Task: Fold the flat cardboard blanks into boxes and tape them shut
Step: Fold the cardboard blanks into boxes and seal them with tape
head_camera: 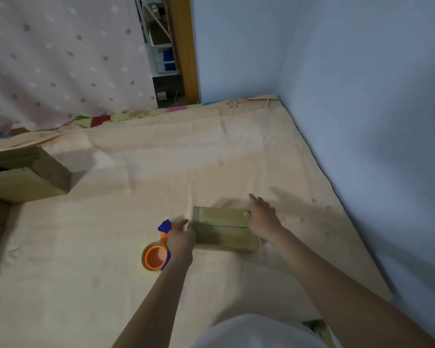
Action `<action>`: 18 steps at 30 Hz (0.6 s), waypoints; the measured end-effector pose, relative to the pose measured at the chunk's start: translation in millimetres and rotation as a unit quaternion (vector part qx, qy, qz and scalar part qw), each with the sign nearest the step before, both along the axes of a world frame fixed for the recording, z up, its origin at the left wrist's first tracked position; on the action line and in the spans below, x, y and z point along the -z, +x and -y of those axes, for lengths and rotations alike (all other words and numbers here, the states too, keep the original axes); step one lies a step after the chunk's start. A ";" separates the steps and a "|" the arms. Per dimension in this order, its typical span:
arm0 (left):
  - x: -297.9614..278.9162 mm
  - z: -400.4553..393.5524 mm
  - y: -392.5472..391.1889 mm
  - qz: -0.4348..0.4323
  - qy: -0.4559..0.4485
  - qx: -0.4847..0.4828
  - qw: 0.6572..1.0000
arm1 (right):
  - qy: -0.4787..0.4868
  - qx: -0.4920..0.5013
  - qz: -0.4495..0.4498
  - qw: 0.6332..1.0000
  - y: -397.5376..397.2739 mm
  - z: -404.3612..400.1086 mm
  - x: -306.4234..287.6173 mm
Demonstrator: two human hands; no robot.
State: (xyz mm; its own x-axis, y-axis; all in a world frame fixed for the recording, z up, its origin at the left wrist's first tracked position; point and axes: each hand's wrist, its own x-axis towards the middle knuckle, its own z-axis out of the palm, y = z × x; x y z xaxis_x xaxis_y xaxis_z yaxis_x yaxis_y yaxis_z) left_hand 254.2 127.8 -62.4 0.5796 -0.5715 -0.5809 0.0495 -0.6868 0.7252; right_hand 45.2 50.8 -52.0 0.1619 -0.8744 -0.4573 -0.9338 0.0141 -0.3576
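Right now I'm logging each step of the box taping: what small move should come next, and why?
Probably draw the tape dispenser in the left hand across the box along its centre seam, while the right hand steadies the far end. The flaps look closed, and the dispenser sits at the box's near-left edge.

Small folded cardboard box (224, 229) lies on peach bedsheet, flaps closed, centre seam running lengthwise across top; long axis roughly left-right; tape dispenser (158, 249), blue frame with orange roll core, just left of box; larger folded cardboard boxes (28, 177) sit well apart at far left edge.
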 end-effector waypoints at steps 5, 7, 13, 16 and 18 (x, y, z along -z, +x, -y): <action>-12.6 -14.8 -33.9 -0.368 0.011 -0.177 0.913 | 0.028 -0.114 -0.004 0.993 33.0 10.5 -2.8; -11.3 -20.1 -46.4 -0.401 -0.023 -0.185 0.897 | 0.048 -0.105 -0.016 0.993 33.9 13.5 -2.4; -2.0 -10.0 -50.5 -0.197 -0.079 -0.065 0.975 | 0.117 0.054 0.075 0.989 16.0 8.5 -6.1; -5.4 0.8 -35.7 -0.138 -0.081 0.075 0.984 | 0.115 0.148 0.148 0.971 8.4 -6.3 8.7; -8.2 7.2 -24.9 -0.142 -0.076 0.124 0.979 | 0.078 0.174 0.169 0.967 11.5 -20.4 16.9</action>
